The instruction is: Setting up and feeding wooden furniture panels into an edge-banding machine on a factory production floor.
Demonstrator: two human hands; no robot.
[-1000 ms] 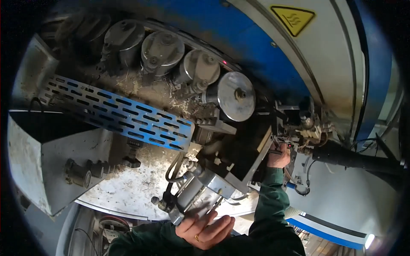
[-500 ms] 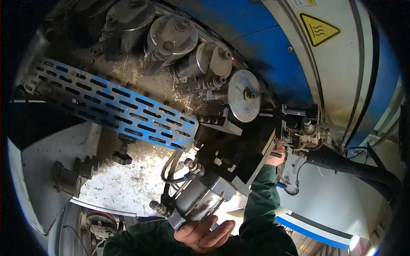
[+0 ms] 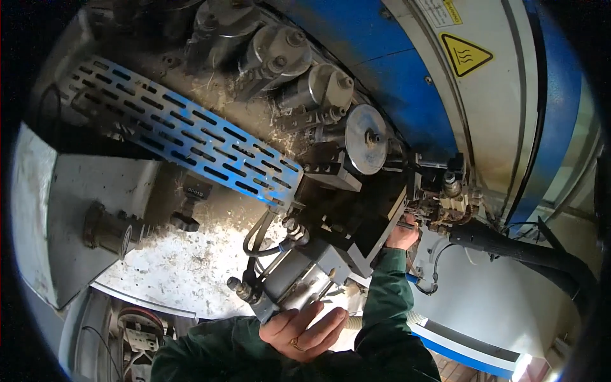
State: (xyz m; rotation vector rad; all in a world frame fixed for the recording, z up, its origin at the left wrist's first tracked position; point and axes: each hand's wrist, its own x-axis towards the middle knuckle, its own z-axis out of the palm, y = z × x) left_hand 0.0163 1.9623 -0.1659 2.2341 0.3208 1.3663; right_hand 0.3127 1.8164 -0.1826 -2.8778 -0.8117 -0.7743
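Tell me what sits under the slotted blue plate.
Below the slotted blue plate lie sawdust on a pale surface and black hoses running to a grey metal cylinder, which the left hand grips. What it covers directly stays hidden.

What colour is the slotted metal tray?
Blue, with rows of dark slots; the slotted tray shows in the head view.

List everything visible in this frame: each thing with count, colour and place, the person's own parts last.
slotted tray: 1, blue, upper left, running diagonally
cylinders: at least 3, grey metal, top centre
disc: 1, grey with blue smears, centre
black block: 1, centre, below the disc
grey unit: 1, lower centre, fittings at its end
housing: blue and white, top right
warning sign: 1, yellow triangle, on the housing
hose: 1, black, right
sawdust: pale, lower left
left hand: under the grey unit, ring on one finger
right hand: at the black block's right edge
sleeves: green, bottom
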